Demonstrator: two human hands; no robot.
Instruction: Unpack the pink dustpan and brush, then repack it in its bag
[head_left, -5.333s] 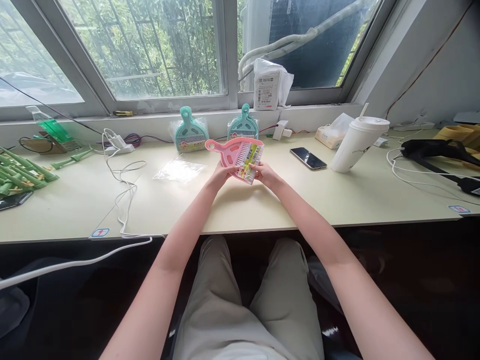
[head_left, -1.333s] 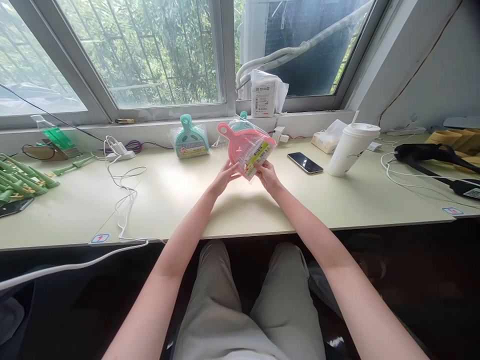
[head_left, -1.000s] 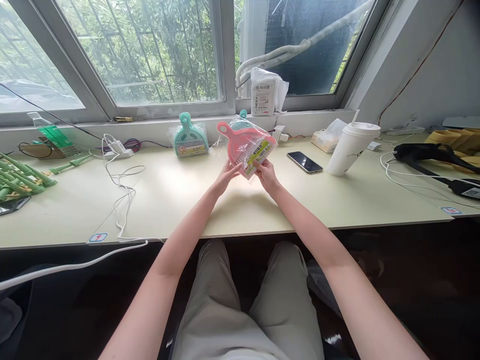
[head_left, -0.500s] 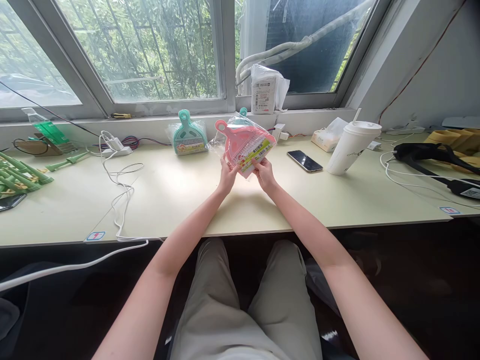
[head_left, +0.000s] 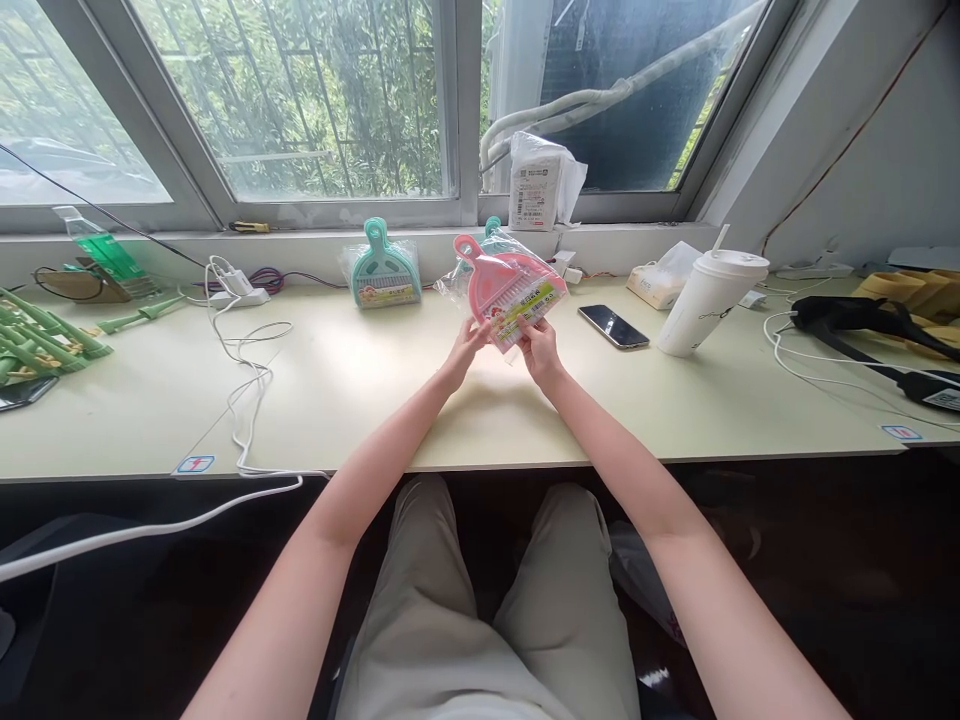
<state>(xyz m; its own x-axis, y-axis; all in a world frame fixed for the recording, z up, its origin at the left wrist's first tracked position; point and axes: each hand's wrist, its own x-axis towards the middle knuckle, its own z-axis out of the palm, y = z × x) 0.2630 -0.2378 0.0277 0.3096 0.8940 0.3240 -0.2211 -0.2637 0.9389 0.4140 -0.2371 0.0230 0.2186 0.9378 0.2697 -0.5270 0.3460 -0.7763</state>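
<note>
You have the pink dustpan-and-brush set [head_left: 510,292] in its clear plastic bag up off the desk, above the middle toward the back edge, its handle tilted up and to the left; your right hand [head_left: 538,345] is pinched closed on the lower edge by the label, while your left hand [head_left: 466,350] touches the bottom left corner with fingers loosely curled, and I cannot tell whether it truly grips. With so little held, the slick bag could slide from your fingers and drop, or the set could slip out of any open end. Right behind it, a teal dustpan set [head_left: 491,232] stands half hidden at the back edge of the desk [head_left: 375,400], and another teal dustpan set [head_left: 380,270] stands further left, so a swing backward could knock them. To the right lie a smartphone [head_left: 613,326] and a lidded white cup [head_left: 706,302] with a straw, easily tipped; a white cable [head_left: 244,375] loops on the left half
</note>
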